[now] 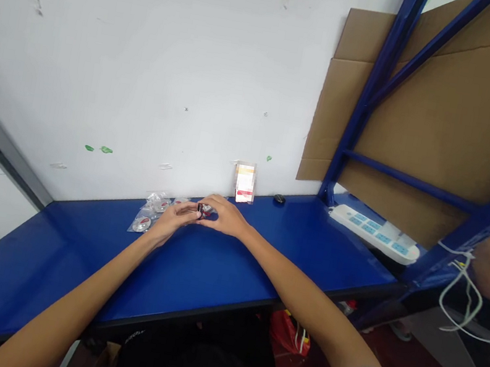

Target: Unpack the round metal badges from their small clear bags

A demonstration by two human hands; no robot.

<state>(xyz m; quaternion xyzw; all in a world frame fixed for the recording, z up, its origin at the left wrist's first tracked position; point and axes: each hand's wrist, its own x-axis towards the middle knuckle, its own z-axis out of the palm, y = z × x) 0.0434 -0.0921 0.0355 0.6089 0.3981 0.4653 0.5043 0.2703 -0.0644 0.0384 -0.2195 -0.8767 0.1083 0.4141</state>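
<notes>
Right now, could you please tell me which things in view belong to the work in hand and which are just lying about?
In the work:
small item, held between the left hand and right hand
bagged round items, probably, being beside the left hand

Apparently just lying about:
power strip
small black object
blurred upright object
red bag

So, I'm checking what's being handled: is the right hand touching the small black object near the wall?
Apart. The head view shows blue tabletop between the right hand and the small black object.
</notes>
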